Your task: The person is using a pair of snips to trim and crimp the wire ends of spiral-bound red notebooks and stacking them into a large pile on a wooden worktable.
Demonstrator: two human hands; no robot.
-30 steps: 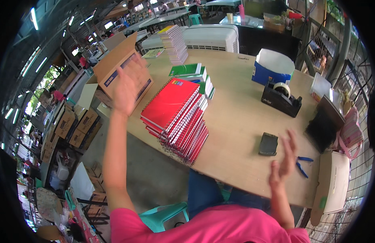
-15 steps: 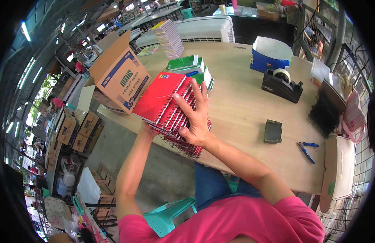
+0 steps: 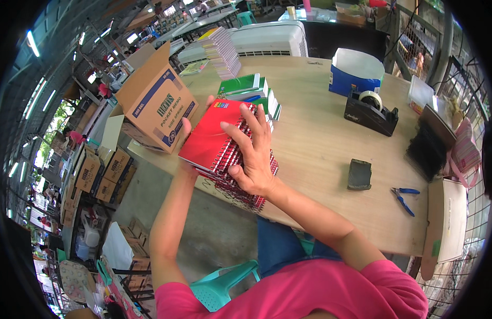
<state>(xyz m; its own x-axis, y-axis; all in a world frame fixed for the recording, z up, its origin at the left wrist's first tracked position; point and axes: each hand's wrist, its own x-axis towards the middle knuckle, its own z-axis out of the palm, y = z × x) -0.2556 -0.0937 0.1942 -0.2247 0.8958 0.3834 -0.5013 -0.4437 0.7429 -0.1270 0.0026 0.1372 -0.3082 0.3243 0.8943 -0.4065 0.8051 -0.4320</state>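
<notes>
A stack of red spiral notebooks (image 3: 211,133) stands near the table's front-left edge, their wire bindings mostly facing right. My left hand (image 3: 186,127) wraps the stack's left side; its thumb and some fingertips show, while the notebooks hide its palm. Against the bound side lies my right hand (image 3: 254,157), fingers spread and bent over the wires, so the stack is gripped between both hands. Just behind, several green notebooks (image 3: 240,85) are piled with a blue pen (image 3: 252,98) on them. An open cardboard carton (image 3: 158,106) stands left of the stack.
On the table (image 3: 310,196) to the right are a tape dispenser (image 3: 371,114), a blue-and-white box (image 3: 355,72), a dark block (image 3: 359,174) and blue-handled pliers (image 3: 403,201). A tall notebook stack (image 3: 221,53) rises at the back. A green stool (image 3: 219,287) is below.
My left hand has come up around the stack's left side, its thumb and fingertips now showing. The top red notebooks have shifted slightly, and my right fingers bend more over the bindings.
</notes>
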